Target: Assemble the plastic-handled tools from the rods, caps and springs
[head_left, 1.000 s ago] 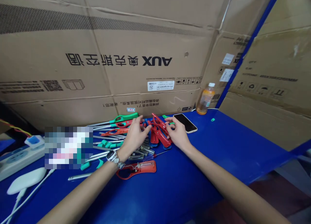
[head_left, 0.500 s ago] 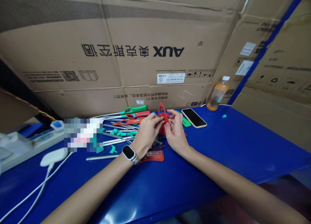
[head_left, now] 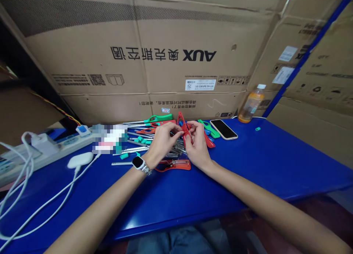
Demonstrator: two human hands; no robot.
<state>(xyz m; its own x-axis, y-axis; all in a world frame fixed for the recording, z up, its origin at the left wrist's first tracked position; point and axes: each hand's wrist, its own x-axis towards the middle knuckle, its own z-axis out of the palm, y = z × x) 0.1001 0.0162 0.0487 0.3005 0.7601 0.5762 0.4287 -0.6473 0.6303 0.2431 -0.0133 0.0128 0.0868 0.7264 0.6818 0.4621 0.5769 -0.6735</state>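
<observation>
My right hand (head_left: 199,143) grips a red lighter casing (head_left: 181,118), its looped end pointing up and away from me. Against the casing's left side, the thumb and fingers of my left hand (head_left: 164,140) are pinched together; whatever lies between those fingertips is hidden. Below my hands sits an opened red lighter half (head_left: 179,165) with a clear tank and a metal tube (head_left: 121,163). Behind my left hand lie a green long-nosed lighter (head_left: 160,118), several red ones, metal tubes and small teal plastic pieces (head_left: 142,140). A green casing (head_left: 209,129) rests beyond my right hand.
On the blue table (head_left: 264,162) a phone (head_left: 224,129) and an orange drink bottle (head_left: 251,104) stand to the right. A white power strip (head_left: 70,145), cables and a white earbud case (head_left: 80,160) occupy the left. A cardboard wall (head_left: 165,22) closes off the back.
The view has shifted, bringing more of the power strip and cables in. My left fingertips have drawn slightly apart from the red casing's middle, and the casing's inner side shows more.
</observation>
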